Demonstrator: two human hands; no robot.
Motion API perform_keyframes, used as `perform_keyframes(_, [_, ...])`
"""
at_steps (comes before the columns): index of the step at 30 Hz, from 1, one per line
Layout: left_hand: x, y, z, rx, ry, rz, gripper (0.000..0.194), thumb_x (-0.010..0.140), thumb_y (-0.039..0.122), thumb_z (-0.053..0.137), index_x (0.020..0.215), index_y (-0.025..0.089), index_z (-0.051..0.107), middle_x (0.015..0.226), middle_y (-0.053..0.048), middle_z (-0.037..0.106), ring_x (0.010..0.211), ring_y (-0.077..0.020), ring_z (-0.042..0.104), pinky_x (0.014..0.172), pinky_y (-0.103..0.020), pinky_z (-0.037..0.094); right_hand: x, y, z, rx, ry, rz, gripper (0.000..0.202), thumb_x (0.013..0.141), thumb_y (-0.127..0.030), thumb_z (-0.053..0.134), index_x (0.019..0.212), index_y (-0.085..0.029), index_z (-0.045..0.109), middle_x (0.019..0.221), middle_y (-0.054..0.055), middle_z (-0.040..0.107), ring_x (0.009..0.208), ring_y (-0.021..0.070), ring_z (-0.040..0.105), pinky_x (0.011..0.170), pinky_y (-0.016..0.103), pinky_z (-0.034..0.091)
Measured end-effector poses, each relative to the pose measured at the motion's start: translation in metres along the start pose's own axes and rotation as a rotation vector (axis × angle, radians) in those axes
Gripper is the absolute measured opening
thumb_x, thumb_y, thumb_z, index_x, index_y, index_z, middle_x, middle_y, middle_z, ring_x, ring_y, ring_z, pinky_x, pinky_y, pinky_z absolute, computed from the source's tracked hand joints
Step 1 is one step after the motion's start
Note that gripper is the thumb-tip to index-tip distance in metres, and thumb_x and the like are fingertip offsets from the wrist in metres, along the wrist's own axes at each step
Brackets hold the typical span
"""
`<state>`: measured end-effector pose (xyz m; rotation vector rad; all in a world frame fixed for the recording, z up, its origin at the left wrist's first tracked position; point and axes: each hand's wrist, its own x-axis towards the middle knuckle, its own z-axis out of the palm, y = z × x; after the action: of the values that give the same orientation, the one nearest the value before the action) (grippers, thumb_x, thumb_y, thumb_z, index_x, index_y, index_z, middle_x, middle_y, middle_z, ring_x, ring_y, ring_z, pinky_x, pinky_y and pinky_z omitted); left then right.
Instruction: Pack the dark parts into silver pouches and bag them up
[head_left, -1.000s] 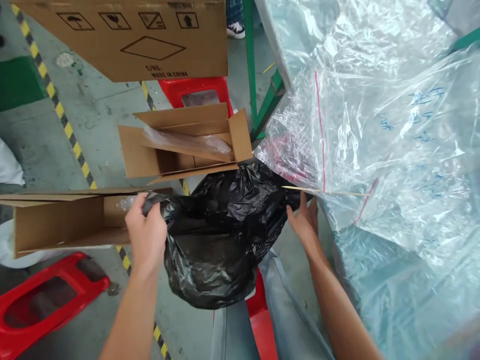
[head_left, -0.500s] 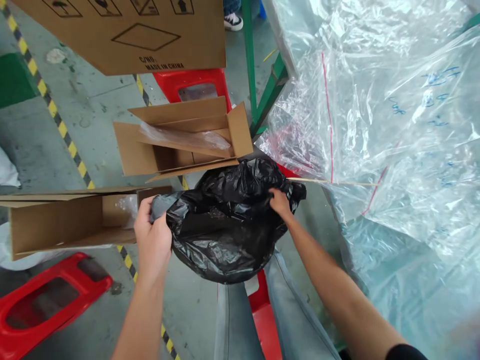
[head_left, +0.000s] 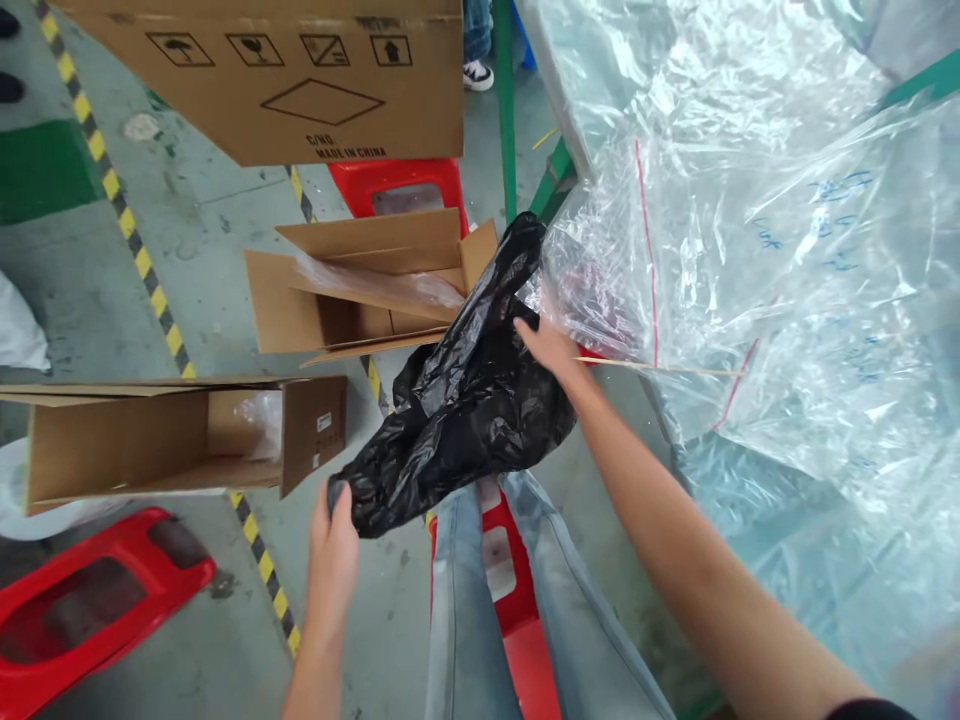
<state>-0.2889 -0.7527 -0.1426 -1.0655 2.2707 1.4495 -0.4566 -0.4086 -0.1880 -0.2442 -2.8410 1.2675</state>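
Note:
A crumpled black plastic bag [head_left: 480,410] stretches slantwise between my hands, above my knees. At its lower left corner my left hand [head_left: 336,535] is closed, pinching the edge between thumb and fingers. My right hand [head_left: 551,345] grips the bag's right side near the top; its fingertips are blurred and partly hidden. One narrow fold of the bag sticks up past that hand. Just beyond the bag stands an open cardboard box [head_left: 360,320], its flaps spread, with clear plastic film [head_left: 382,280] lying over it.
Another open carton [head_left: 120,440] lies to the left, above a red stool [head_left: 105,600]. A large printed carton [head_left: 337,90] rests on a red stool [head_left: 405,180] at the back. Clear plastic sheeting [head_left: 750,250] covers the right side, beside a green metal frame [head_left: 506,120]. A person's shoe [head_left: 478,75] shows behind.
The bag's wide, rounded opening has collapsed into a slanting, stretched shape. My left hand has moved down and slightly right with its corner; my right hand has shifted slightly up.

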Motion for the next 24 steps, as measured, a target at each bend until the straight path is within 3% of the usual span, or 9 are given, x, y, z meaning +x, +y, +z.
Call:
perform_keyframes(2, [-0.019,-0.013,0.004,-0.057,-0.018,-0.102,0.048,0.088,0.055,0.048,0.122,0.024,0.063,0.129,-0.005,0.063,0.130,-0.0246,0.050,0.118,-0.038,0.032,-0.049,-0.004,0.016,-0.097,-0.201,-0.082,0.041,0.086,-0.014,0.053,0.126,-0.011,0.060,0.130,0.015,0.062,0.125,0.0219,0.054,0.114,0.043,0.036])
perform_keyframes(4, [-0.035,-0.023,0.009,-0.173,-0.034,-0.162,0.053,0.089,0.058,0.045,0.126,0.024,0.062,0.135,-0.005,0.060,0.136,-0.0244,0.045,0.119,-0.038,0.028,-0.094,-0.004,0.041,-0.193,-0.502,-0.219,0.063,0.082,-0.006,0.051,0.144,-0.015,0.045,0.147,0.015,0.048,0.136,0.0231,0.043,0.116,0.045,0.031])
perform_keyframes(7, [-0.045,-0.032,0.015,-0.321,-0.058,-0.268,0.061,0.085,0.063,0.048,0.133,0.026,0.057,0.138,-0.005,0.058,0.138,-0.0262,0.042,0.116,-0.041,0.034,-0.136,0.001,0.078,-0.314,-0.827,-0.379,0.071,0.075,-0.006,0.062,0.144,-0.015,0.046,0.161,0.015,0.024,0.149,0.0282,0.018,0.122,0.048,0.014])
perform_keyframes(10, [-0.045,-0.033,0.012,-0.378,-0.082,-0.267,0.069,0.083,0.067,0.050,0.141,0.030,0.048,0.142,-0.005,0.055,0.135,-0.0284,0.047,0.108,-0.043,0.045,-0.145,0.005,0.084,-0.430,-0.965,-0.303,0.032,0.080,-0.014,0.063,0.111,-0.010,0.068,0.140,0.018,0.053,0.140,0.0270,0.037,0.122,0.043,0.011])
perform_keyframes(12, [-0.044,-0.031,0.007,-0.397,-0.060,-0.200,0.072,0.084,0.067,0.049,0.146,0.032,0.040,0.146,-0.005,0.051,0.134,-0.0286,0.048,0.105,-0.044,0.048,-0.152,0.005,0.060,-0.514,-0.924,-0.191,0.019,0.086,-0.018,0.057,0.099,-0.010,0.070,0.114,0.017,0.068,0.124,0.0248,0.053,0.121,0.042,0.014])
perform_keyframes(14, [-0.045,-0.029,0.004,-0.390,-0.019,-0.164,0.072,0.086,0.065,0.046,0.149,0.033,0.033,0.150,-0.004,0.047,0.137,-0.0274,0.045,0.107,-0.044,0.046,-0.173,0.000,0.017,-0.596,-0.814,-0.100,0.021,0.087,-0.020,0.055,0.101,-0.010,0.068,0.103,0.015,0.071,0.113,0.0250,0.060,0.119,0.043,0.017])
perform_keyframes(17, [-0.053,-0.029,0.004,-0.387,-0.011,-0.149,0.069,0.089,0.060,0.044,0.151,0.032,0.031,0.154,-0.003,0.040,0.143,-0.0236,0.036,0.116,-0.040,0.036,-0.230,-0.013,-0.055,-0.815,-0.731,0.097,0.028,0.082,-0.021,0.061,0.107,-0.012,0.067,0.099,0.016,0.072,0.105,0.0291,0.064,0.113,0.048,0.027])
perform_keyframes(19, [-0.060,-0.031,0.008,-0.379,-0.037,-0.124,0.069,0.089,0.059,0.045,0.150,0.030,0.033,0.157,-0.002,0.036,0.145,-0.0221,0.032,0.120,-0.037,0.028,-0.274,-0.021,-0.089,-0.987,-0.729,0.271,0.030,0.083,-0.021,0.059,0.110,-0.011,0.069,0.091,0.019,0.073,0.093,0.0316,0.068,0.107,0.051,0.035])
perform_keyframes(24, [-0.087,-0.038,0.003,-0.256,-0.143,-0.032,0.074,0.087,0.065,0.045,0.151,0.028,0.032,0.156,-0.003,0.037,0.147,-0.0231,0.027,0.123,-0.036,0.019,-0.343,-0.032,-0.114,-1.000,-0.932,0.366,0.036,0.086,-0.021,0.056,0.117,-0.009,0.070,0.085,0.023,0.073,0.081,0.0360,0.072,0.073,0.046,0.056])
